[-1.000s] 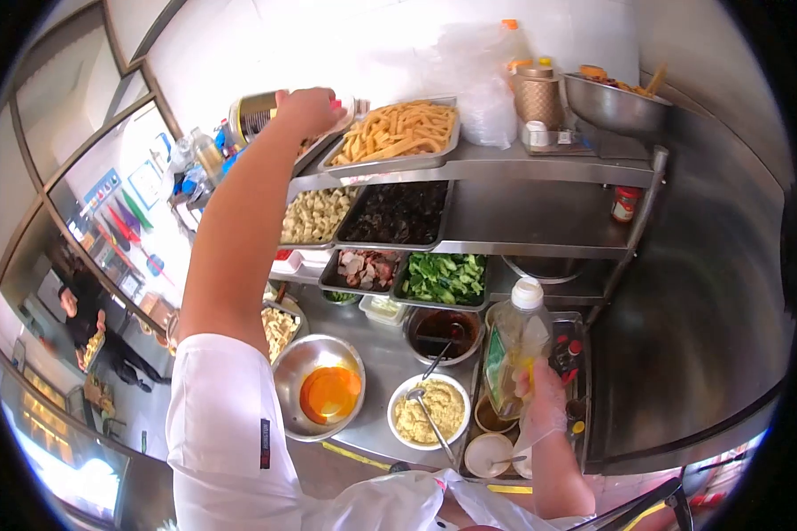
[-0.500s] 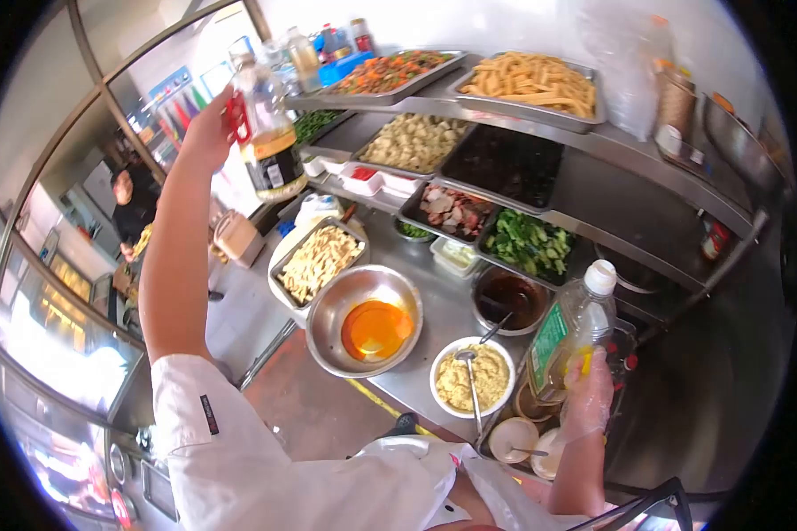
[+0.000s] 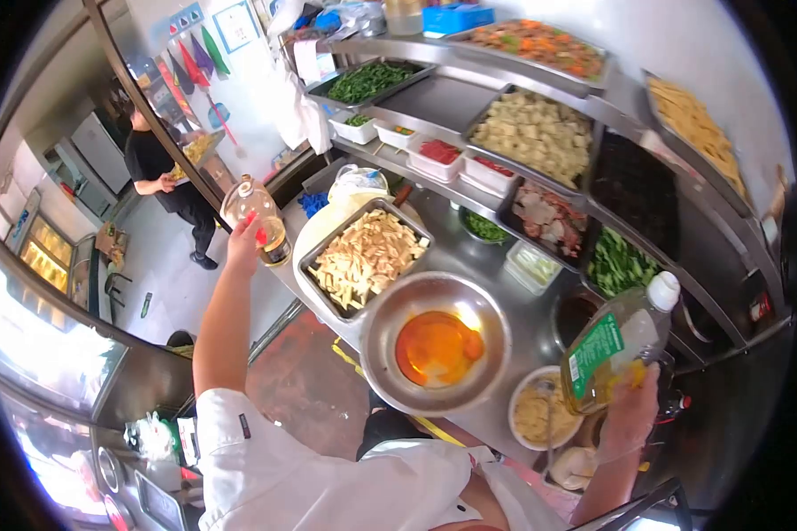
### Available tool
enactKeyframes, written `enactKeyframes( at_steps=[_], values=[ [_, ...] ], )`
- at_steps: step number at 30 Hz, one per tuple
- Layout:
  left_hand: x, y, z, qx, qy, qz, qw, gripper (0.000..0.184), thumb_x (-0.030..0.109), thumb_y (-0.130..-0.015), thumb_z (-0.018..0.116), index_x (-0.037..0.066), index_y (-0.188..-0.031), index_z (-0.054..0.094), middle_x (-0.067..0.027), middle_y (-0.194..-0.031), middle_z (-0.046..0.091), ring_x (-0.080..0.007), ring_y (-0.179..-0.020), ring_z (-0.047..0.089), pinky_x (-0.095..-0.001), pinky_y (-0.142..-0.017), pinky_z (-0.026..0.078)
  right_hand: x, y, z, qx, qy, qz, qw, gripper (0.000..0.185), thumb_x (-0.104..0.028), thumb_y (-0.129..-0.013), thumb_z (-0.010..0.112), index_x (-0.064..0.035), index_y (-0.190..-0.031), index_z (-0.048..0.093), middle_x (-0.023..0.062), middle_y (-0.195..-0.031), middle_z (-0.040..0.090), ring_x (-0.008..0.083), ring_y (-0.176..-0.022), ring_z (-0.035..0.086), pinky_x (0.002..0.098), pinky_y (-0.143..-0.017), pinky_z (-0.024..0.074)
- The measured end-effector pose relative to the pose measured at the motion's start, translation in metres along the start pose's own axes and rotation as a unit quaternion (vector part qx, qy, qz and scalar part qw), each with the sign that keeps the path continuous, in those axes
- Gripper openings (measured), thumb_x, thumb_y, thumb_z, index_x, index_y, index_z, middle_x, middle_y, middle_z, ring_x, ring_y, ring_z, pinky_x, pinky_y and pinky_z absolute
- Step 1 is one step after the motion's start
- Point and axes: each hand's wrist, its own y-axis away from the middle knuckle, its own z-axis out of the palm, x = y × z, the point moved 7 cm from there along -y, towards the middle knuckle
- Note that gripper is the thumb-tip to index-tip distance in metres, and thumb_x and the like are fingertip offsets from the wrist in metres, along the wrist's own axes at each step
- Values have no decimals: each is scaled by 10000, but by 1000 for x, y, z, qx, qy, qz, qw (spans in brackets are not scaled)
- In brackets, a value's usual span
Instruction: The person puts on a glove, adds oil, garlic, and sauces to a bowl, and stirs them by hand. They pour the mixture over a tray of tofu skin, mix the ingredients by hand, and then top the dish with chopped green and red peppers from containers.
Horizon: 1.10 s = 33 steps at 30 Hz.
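My left hand (image 3: 244,243) grips the red handle of a clear plastic jug (image 3: 255,202) with a dark label. It is held out at the left, just beyond the counter's edge. On the right, my right hand (image 3: 633,411), in a clear plastic glove, is closed around a clear bottle (image 3: 600,350) with a green label, white cap and pale yellow liquid. Between them a steel bowl (image 3: 491,376) stands on the counter, holding orange-red liquid (image 3: 436,350). Beside the right-hand bottle is a white bowl (image 3: 520,434) of pale yellow paste with a spoon in it.
A tray of pale cut strips (image 3: 363,261) sits behind the bowl on a round board (image 3: 305,239). Shelves hold trays of cubes (image 3: 536,133), chopped greens (image 3: 372,81) and diced vegetables (image 3: 540,49). Beyond the frame at left stands a person in black (image 3: 155,159).
The view has swung left, so the counter appears farther right. My left hand has lowered the jug from shelf height toward the counter's left edge. My right hand still holds its bottle.
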Motion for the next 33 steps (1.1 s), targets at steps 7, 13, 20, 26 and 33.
enactKeyframes(
  at_steps=[7,13,20,26,33],
  values=[
    [-87,-261,39,-29,101,49,993,267,276,-948,689,62,-1100,639,-4,-950,625,-82,-871,572,-237,-775,451,31,44,175,49,312,-197,928,546,31,-967,539,56,-1472,332,131,-1367,519,197,-1219,495,316,-1033,405],
    [-132,-376,57,-6,75,36,996,305,273,-962,658,34,-1149,632,-26,-1044,658,-107,-938,593,-270,-824,457,44,62,235,122,91,-127,980,478,-436,-1052,425,-59,-1334,504,34,-1070,548,126,-878,507,277,-832,440],
    [-169,-412,51,22,53,7,998,352,255,-956,654,21,-1213,599,-55,-1088,660,-143,-974,612,-288,-850,479,53,84,284,71,231,-172,955,495,-396,-1045,490,-44,-1388,430,38,-1134,535,141,-968,512,305,-885,455],
    [-151,-384,40,25,-98,17,995,339,191,-941,635,-8,-1211,585,-70,-1068,655,-164,-958,624,-294,-865,483,57,103,289,97,320,-192,923,507,-278,-1016,543,5,-1417,418,103,-1194,561,195,-1058,530,319,-917,457],
    [-185,-205,39,-213,-173,64,959,311,182,-945,638,-21,-1179,610,-107,-1060,679,-174,-1003,633,-308,-888,497,63,98,223,116,416,-159,888,296,-318,-1040,487,-55,-1132,586,-32,-778,515,69,-626,468,198,-584,377]
  ],
)
